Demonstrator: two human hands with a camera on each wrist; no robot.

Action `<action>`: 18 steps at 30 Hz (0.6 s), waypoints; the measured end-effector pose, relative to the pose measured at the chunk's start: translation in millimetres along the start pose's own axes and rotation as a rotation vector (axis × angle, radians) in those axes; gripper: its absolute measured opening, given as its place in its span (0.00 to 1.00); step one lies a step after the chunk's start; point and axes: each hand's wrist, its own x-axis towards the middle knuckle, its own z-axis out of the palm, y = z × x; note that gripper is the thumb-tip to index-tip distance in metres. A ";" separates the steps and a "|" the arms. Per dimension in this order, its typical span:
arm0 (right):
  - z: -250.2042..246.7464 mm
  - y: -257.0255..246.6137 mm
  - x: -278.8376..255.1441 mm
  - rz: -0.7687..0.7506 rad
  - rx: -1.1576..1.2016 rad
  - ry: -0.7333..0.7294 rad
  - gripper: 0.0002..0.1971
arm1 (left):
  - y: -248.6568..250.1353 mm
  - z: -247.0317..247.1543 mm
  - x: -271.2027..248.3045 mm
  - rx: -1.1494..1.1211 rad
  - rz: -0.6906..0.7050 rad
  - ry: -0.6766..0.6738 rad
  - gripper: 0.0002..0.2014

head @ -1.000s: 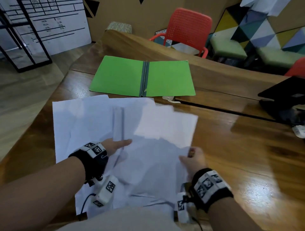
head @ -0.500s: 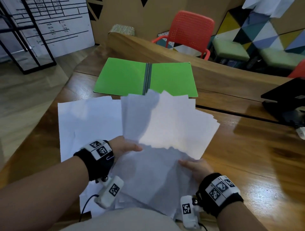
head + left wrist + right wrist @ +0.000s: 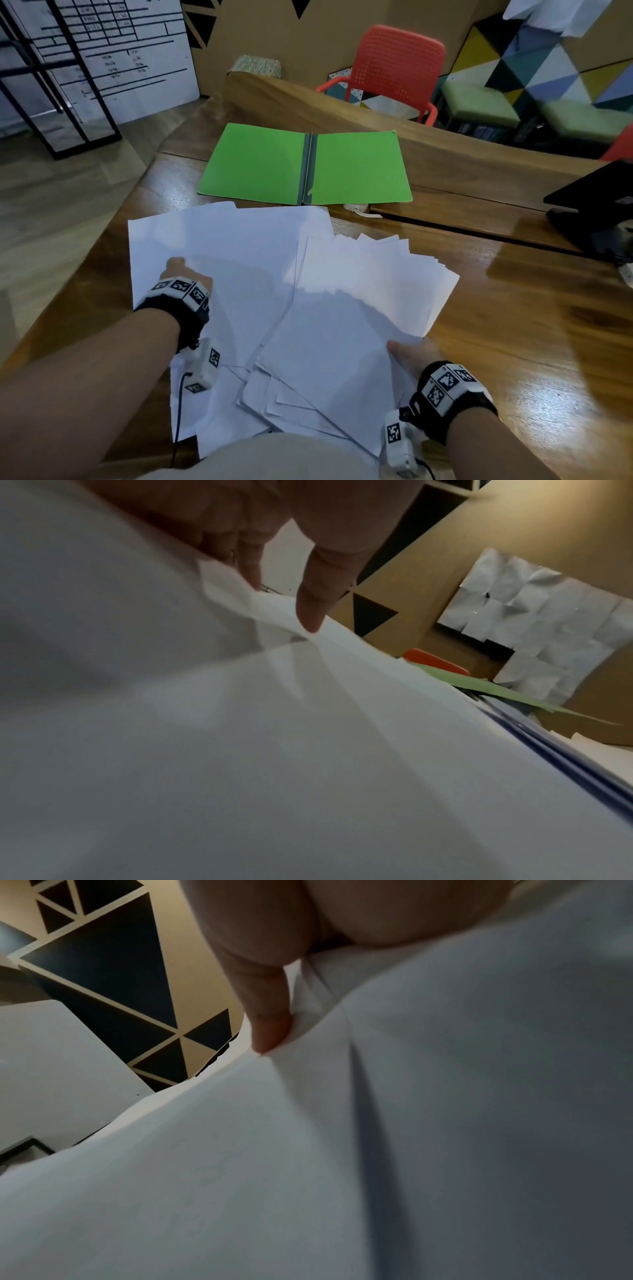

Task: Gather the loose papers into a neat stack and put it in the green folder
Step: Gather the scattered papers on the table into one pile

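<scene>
Right hand (image 3: 407,356) pinching fanned papers (image 3: 359,291) at near corner, left hand (image 3: 186,274) pinching their left sheets, all just before open folder (image 3: 260,164)

The loose papers (image 3: 246,274) are thin white paper, matt and smooth, and they crease softly where the left hand (image 3: 185,274) pinches them. Beyond the hands, the green folder (image 3: 257,164) looks like matt card with a duller grey spine strip. Right of the right hand (image 3: 409,356), the worktop (image 3: 513,342) is varnished wood, glossy with glare. The wristbands (image 3: 181,315) are black cloth.
</scene>
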 end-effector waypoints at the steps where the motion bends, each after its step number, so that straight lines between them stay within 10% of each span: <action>1: 0.0 1.2 1.1 0.004 0.013 -0.003 0.29 | 1.5 -0.9 1.1 -0.058 0.058 -0.002 0.30; 10: -0.6 0.3 1.1 0.027 0.006 -0.006 0.33 | 18.1 -14.0 -7.8 0.251 0.274 -0.103 0.20; 18: 0.5 -0.1 3.6 0.046 0.016 -0.011 0.31 | 53.1 -58.0 -16.0 -0.048 0.445 0.052 0.14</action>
